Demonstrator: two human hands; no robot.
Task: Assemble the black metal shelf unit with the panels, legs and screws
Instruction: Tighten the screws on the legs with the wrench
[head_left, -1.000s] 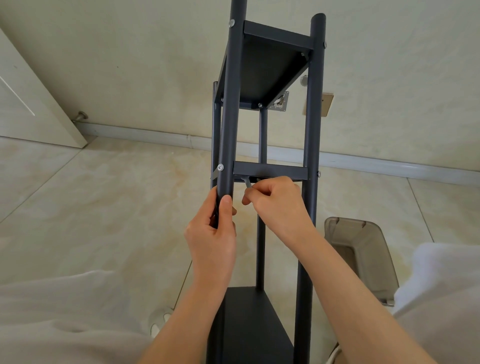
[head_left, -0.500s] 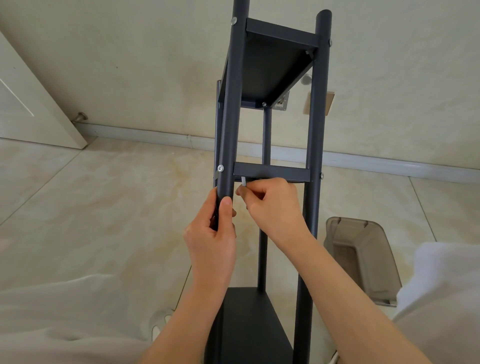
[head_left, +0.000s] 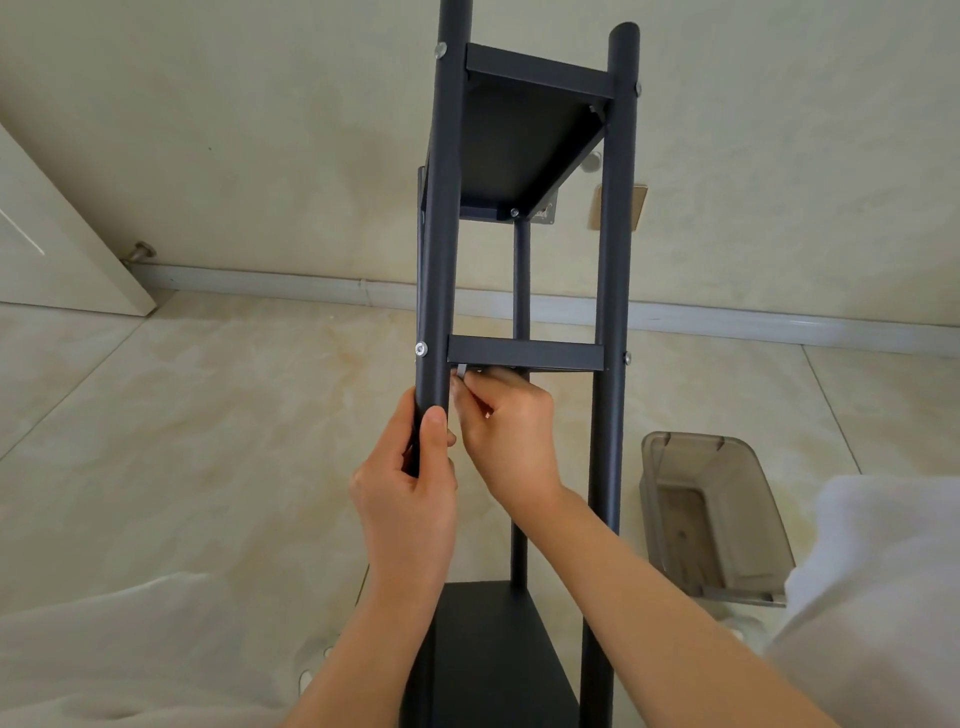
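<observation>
Top of the near left leg (head_left: 441, 208) cut off by the picture's edge. Small silver tool (head_left: 461, 372) mostly hidden in the right hand (head_left: 506, 431) — too little showing to tell its kind. Screw under the middle panel (head_left: 524, 355) hidden — bottom panel (head_left: 493, 660) cut off below.

Open gap between two front legs (head_left: 613, 270) above middle shelf (head_left: 524, 356), both hands (head_left: 415, 499) crowding space beneath, plastic bin (head_left: 727, 519) right

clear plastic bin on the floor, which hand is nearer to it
Right. The right hand is at the middle crossbar, left of the bin; the left hand grips the leg farther left.
</observation>
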